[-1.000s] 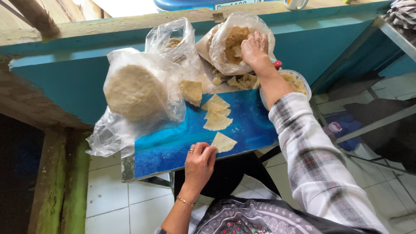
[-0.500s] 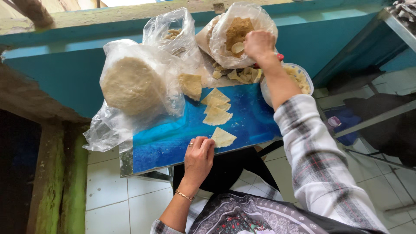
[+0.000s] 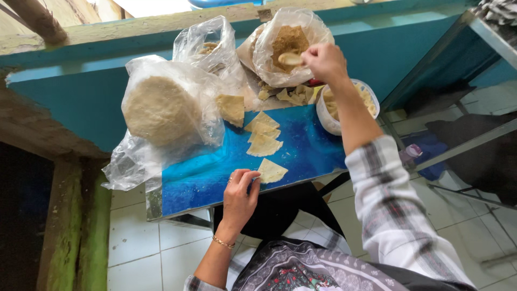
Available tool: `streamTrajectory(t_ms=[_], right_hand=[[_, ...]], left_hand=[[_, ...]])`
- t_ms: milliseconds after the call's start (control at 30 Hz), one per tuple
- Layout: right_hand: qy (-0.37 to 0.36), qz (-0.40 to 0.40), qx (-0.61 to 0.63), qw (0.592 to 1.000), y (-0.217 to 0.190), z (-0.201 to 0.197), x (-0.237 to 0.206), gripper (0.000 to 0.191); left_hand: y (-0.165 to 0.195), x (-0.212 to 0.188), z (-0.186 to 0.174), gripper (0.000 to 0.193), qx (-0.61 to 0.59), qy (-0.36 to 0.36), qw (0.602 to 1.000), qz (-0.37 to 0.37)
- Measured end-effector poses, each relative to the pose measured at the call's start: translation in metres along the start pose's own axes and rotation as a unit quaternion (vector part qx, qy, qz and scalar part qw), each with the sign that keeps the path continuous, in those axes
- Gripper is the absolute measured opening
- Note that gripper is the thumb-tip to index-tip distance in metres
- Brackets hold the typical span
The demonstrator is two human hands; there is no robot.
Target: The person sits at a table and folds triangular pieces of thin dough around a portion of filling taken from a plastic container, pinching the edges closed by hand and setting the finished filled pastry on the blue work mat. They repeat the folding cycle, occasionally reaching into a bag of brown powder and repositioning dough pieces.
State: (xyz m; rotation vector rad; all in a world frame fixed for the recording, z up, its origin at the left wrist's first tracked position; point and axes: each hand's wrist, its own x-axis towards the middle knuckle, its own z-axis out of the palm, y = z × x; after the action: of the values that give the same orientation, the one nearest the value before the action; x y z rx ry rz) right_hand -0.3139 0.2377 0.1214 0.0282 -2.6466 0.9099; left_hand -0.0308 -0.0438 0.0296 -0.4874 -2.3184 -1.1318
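1. Nearest, the left hand rests on the near edge of the blue board, fingers loosely curled, fingertips touching a triangular wrapper just to its right.
2. Beyond that wrapper, three more wrappers lie overlapping, midway between the hands.
3. Left of them, a big plastic bag holds a round stack of dough sheets.
4. Under the right forearm sits a clear tub of pale pieces.
5. Farthest, the right hand pinches a spoon over the open bag of brown filling.
6. Left of that bag stands a smaller clear bag.
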Motion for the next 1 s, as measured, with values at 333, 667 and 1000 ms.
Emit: streamTrajectory(t_ms=[333,667,1000], right_hand=[[-0.124,-0.167,0.091,0.974,-0.001,0.013,-0.213,0.016],[0.05,-0.374,-0.059,0.924,-0.019,0.014,-0.261,0.018],[0.101,-0.435,-0.167,0.879,-0.023,-0.003,-0.27,0.035]], left_hand=[[0.006,0.001,-0.009,0.014,0.054,-0.011,0.998,0.013],[0.012,0.009,0.008,0.028,0.152,-0.044,0.979,0.126],[0.005,0.0,0.003,0.027,0.103,-0.026,0.992,0.074]])
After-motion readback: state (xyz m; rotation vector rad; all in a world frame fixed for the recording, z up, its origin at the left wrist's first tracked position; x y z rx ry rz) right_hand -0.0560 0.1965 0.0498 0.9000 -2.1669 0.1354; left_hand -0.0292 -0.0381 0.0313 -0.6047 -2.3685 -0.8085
